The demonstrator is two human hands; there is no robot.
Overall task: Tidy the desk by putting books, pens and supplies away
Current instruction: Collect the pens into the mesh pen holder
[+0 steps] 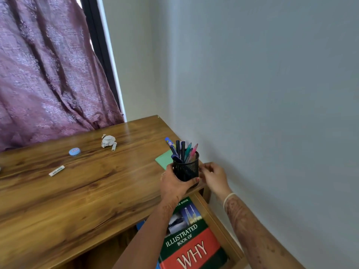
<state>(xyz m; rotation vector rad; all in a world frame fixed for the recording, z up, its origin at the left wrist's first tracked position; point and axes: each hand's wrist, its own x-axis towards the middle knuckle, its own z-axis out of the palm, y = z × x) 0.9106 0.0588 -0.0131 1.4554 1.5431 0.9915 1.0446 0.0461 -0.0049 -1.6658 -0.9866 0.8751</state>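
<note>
A black mesh pen holder with several pens stands at the desk's right front corner. My left hand grips it from the left, thumb curled round its base. My right hand is just to its right with fingers bent toward the cup; contact is unclear. A green notepad lies behind the holder, and a blue and yellow tube lies near the wall. A large book titled "Illustrated Book of Why" lies in the open drawer below the corner.
On the wooden desk lie a crumpled paper ball, a small white tube, a round blue tin and a white eraser. A purple curtain hangs behind. The grey wall runs along the desk's right side.
</note>
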